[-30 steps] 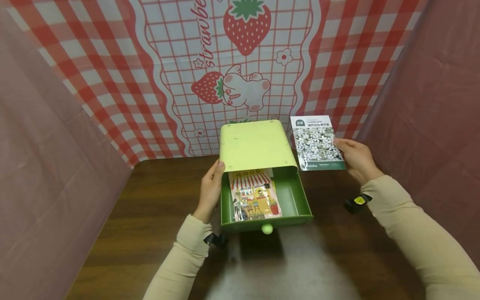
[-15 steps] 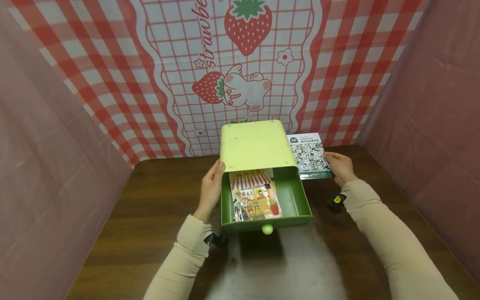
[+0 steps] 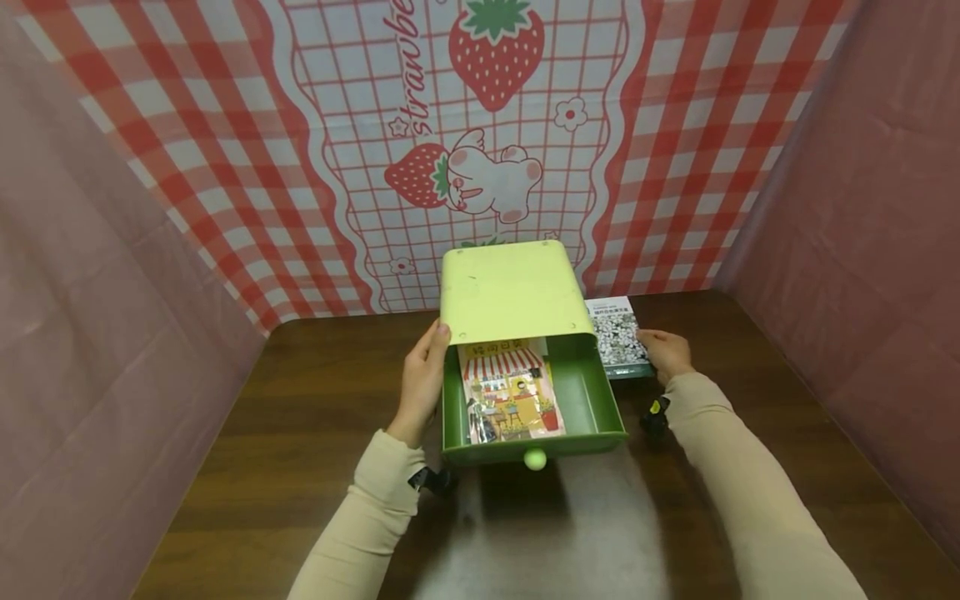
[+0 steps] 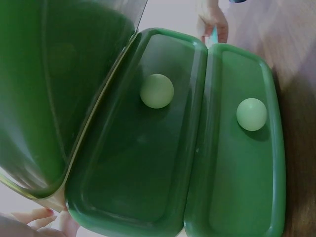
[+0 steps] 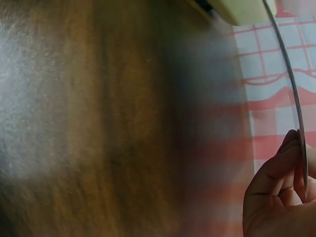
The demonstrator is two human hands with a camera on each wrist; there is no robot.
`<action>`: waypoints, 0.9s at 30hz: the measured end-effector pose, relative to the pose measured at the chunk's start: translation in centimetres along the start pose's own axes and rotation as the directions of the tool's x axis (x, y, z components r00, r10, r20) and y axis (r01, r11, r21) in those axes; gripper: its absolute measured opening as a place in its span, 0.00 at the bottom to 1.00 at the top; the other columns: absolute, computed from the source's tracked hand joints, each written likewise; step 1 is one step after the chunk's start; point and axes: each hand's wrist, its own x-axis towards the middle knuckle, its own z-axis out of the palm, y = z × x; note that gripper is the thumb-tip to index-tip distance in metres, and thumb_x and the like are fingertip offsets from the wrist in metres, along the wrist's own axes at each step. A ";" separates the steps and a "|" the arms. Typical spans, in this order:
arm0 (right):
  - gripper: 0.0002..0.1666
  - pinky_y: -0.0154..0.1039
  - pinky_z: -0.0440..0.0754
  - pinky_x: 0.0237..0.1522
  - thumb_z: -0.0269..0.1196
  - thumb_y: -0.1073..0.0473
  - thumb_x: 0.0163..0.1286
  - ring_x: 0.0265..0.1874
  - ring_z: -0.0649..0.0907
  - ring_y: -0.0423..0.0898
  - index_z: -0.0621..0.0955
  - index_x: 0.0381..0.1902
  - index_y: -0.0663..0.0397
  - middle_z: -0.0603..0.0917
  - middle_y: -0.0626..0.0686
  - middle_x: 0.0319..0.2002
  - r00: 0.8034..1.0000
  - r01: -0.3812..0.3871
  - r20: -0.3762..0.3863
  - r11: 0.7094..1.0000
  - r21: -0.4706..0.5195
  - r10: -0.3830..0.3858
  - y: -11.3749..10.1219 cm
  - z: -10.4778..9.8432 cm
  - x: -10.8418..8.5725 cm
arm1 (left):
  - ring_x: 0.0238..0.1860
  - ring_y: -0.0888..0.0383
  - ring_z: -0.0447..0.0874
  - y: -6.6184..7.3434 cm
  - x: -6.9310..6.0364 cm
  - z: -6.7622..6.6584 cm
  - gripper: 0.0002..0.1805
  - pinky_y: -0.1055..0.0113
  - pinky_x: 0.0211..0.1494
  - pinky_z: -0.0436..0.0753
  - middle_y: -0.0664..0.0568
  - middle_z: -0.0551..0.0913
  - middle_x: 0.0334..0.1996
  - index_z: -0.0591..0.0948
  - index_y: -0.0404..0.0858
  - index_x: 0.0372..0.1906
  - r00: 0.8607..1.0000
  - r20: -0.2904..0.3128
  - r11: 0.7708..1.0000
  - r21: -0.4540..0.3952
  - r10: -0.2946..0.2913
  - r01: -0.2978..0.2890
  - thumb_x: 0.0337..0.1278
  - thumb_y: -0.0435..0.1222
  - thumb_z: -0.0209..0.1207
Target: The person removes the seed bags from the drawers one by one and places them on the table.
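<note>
A small light-green cabinet [image 3: 510, 287] with green drawers stands at mid-table. Its top drawer [image 3: 587, 396] is pulled out, and a packet with a striped-awning shop picture [image 3: 510, 396] lies inside. Two lower drawer fronts [image 4: 133, 158] with round knobs sit closed in the left wrist view. My left hand [image 3: 420, 379] rests against the cabinet's left side, thumb at the front top corner. On the other side, my right hand [image 3: 667, 354] pinches the right edge of a flower seed packet [image 3: 618, 340], which the cabinet partly hides. Whether the packet touches the table is unclear.
The dark wooden table [image 3: 315, 450] has a bright reflection at its front. A strawberry-print checked cloth [image 3: 337, 167] hangs behind, close to the cabinet's back. Pink cloth walls [image 3: 847, 208] border both sides.
My right hand has lowered the seed packet and brought it left, beside the cabinet's right side. The left hand, cabinet and open drawer have stayed put.
</note>
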 end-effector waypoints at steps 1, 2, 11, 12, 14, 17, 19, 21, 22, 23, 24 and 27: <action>0.30 0.52 0.67 0.71 0.51 0.54 0.76 0.70 0.66 0.60 0.70 0.67 0.69 0.67 0.68 0.70 1.000 -0.006 0.004 1.000 0.000 0.006 0.2 0.1 0.0 | 0.76 0.47 0.57 0.0 0.0 0.0 0.30 0.54 0.79 0.59 0.43 0.62 0.74 0.63 0.37 0.74 1.000 0.000 1.000 0.000 -0.001 0.001 0.76 0.48 0.46; 0.29 0.53 0.67 0.71 0.51 0.54 0.76 0.69 0.66 0.60 0.70 0.67 0.70 0.67 0.68 0.69 1.000 -0.010 0.005 1.000 -0.004 0.010 0.3 0.2 0.0 | 0.76 0.47 0.57 0.0 0.0 0.0 0.30 0.54 0.79 0.59 0.43 0.62 0.74 0.63 0.37 0.74 1.000 0.001 1.000 -0.003 -0.003 0.003 0.76 0.48 0.46; 0.26 0.53 0.71 0.67 0.52 0.58 0.74 0.64 0.71 0.61 0.74 0.63 0.72 0.71 0.70 0.65 1.000 -0.020 -0.022 0.998 -0.060 0.019 0.5 1.3 -0.2 | 0.75 0.46 0.58 0.0 0.0 0.0 0.30 0.54 0.78 0.60 0.42 0.62 0.74 0.63 0.36 0.74 1.000 0.005 1.000 -0.024 0.000 0.000 0.76 0.46 0.45; 0.26 0.53 0.71 0.67 0.53 0.58 0.74 0.63 0.71 0.60 0.74 0.63 0.71 0.72 0.70 0.65 0.999 -0.033 -0.021 0.997 -0.065 0.032 0.5 1.3 -0.2 | 0.75 0.46 0.58 -0.1 0.0 0.0 0.29 0.54 0.78 0.60 0.43 0.62 0.74 0.63 0.36 0.74 1.000 0.005 1.000 -0.025 0.000 0.001 0.76 0.46 0.45; 0.26 0.52 0.73 0.65 0.52 0.57 0.74 0.61 0.72 0.59 0.74 0.63 0.70 0.72 0.69 0.65 0.999 -0.053 -0.015 0.995 -0.087 0.052 0.4 1.3 -0.4 | 0.76 0.46 0.58 -0.1 0.0 -0.1 0.29 0.54 0.79 0.60 0.43 0.62 0.74 0.63 0.36 0.74 1.000 0.004 1.000 -0.022 -0.001 0.001 0.76 0.46 0.45; 0.26 0.47 0.77 0.56 0.53 0.56 0.74 0.55 0.74 0.55 0.75 0.62 0.69 0.73 0.69 0.64 0.998 -0.068 -0.017 0.991 -0.116 0.066 0.2 1.4 -0.7 | 0.76 0.47 0.57 -0.7 0.4 -0.1 0.29 0.54 0.79 0.59 0.43 0.62 0.74 0.62 0.36 0.74 1.000 0.003 1.000 -0.013 -0.005 0.005 0.76 0.47 0.45; 0.26 0.43 0.78 0.50 0.53 0.56 0.74 0.52 0.74 0.53 0.76 0.61 0.69 0.74 0.68 0.63 0.998 -0.070 -0.017 0.988 -0.138 0.068 0.1 1.4 -0.9 | 0.76 0.47 0.57 -1.5 1.0 -0.2 0.30 0.53 0.79 0.59 0.43 0.62 0.74 0.62 0.37 0.74 1.000 0.001 1.000 -0.009 -0.006 0.006 0.76 0.47 0.45; 0.26 0.42 0.78 0.46 0.54 0.56 0.74 0.50 0.75 0.53 0.76 0.61 0.70 0.74 0.69 0.62 0.997 -0.070 -0.022 0.986 -0.153 0.068 0.0 1.4 -1.2 | 0.76 0.47 0.57 -2.4 1.6 -0.2 0.30 0.53 0.79 0.58 0.44 0.62 0.74 0.62 0.38 0.74 1.000 -0.001 1.000 -0.009 -0.004 0.004 0.76 0.48 0.45; 0.26 0.43 0.78 0.47 0.54 0.55 0.74 0.50 0.75 0.53 0.76 0.61 0.70 0.74 0.69 0.62 0.997 -0.073 -0.021 0.984 -0.164 0.071 0.0 1.4 -1.2 | 0.76 0.48 0.57 -2.9 1.9 -0.2 0.30 0.53 0.79 0.58 0.45 0.62 0.74 0.62 0.39 0.74 1.000 -0.003 1.000 -0.010 -0.003 0.003 0.75 0.49 0.46; 0.26 0.45 0.79 0.49 0.54 0.55 0.74 0.51 0.75 0.54 0.76 0.61 0.70 0.74 0.69 0.62 0.997 -0.077 -0.018 0.982 -0.174 0.076 -0.1 1.3 -1.3 | 0.76 0.48 0.57 -3.1 2.0 -0.2 0.30 0.54 0.79 0.58 0.45 0.62 0.74 0.63 0.40 0.74 1.000 -0.005 1.000 -0.016 0.003 -0.003 0.75 0.49 0.46; 0.27 0.47 0.80 0.50 0.54 0.55 0.74 0.53 0.76 0.56 0.76 0.61 0.71 0.74 0.70 0.62 0.997 -0.075 -0.016 0.978 -0.193 0.073 -0.1 1.3 -1.5 | 0.76 0.49 0.57 -3.3 2.1 -0.2 0.30 0.54 0.79 0.59 0.46 0.62 0.74 0.63 0.40 0.74 1.000 -0.006 1.000 -0.021 0.009 -0.009 0.75 0.50 0.46; 0.29 0.52 0.80 0.54 0.54 0.52 0.74 0.54 0.76 0.58 0.76 0.61 0.72 0.74 0.70 0.62 0.997 -0.075 -0.014 0.970 -0.233 0.074 -0.1 1.3 -1.8 | 0.75 0.50 0.58 -3.6 2.2 -0.1 0.31 0.55 0.78 0.60 0.47 0.63 0.74 0.65 0.43 0.73 1.000 -0.013 0.999 -0.035 0.022 -0.023 0.74 0.52 0.47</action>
